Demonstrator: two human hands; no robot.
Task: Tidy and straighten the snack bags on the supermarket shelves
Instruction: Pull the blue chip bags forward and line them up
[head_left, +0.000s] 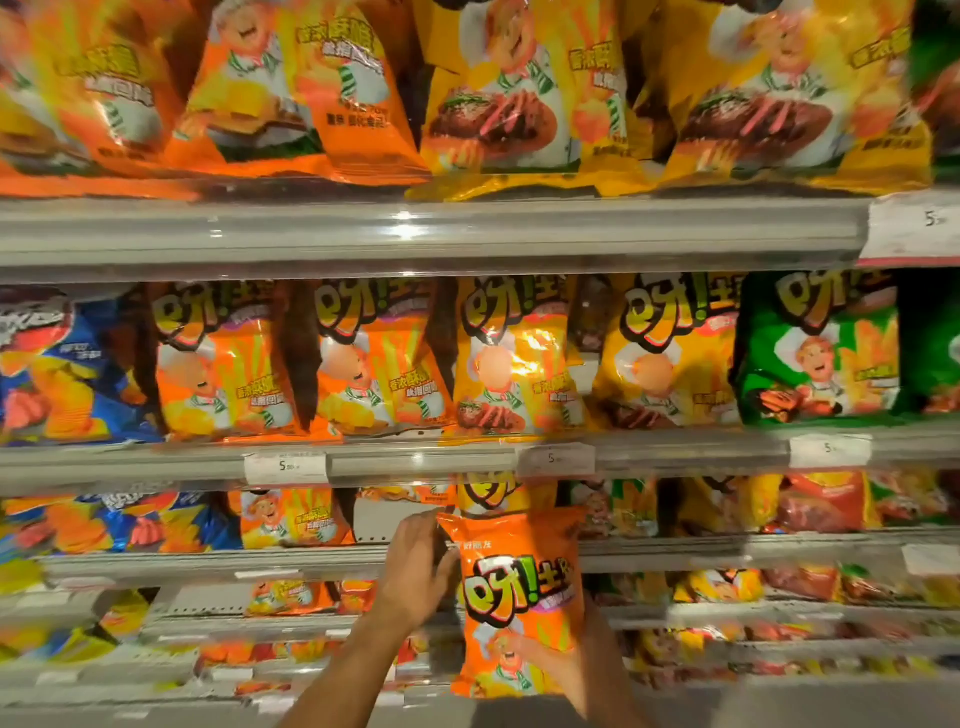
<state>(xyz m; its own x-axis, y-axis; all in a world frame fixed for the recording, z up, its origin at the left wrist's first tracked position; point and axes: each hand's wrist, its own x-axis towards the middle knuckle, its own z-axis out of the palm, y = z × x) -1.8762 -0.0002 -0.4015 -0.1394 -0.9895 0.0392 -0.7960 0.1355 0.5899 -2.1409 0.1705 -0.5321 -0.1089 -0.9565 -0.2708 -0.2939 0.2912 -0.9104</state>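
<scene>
Orange snack bag (519, 597), upright before the shelves (415, 234): we grasp its lower part with our right hand (566, 662); left hand (421, 566) grips its upper left edge.

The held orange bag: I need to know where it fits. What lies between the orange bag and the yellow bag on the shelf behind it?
In the head view, a bare gap showing the grey shelf back, between the orange bag and the yellow bag.

This is a shop, because long grey shelves (415, 234) stacked one above another are packed with rows of bright snack bags (509, 358), and small white price tags (285, 467) sit on the shelf edges.
</scene>
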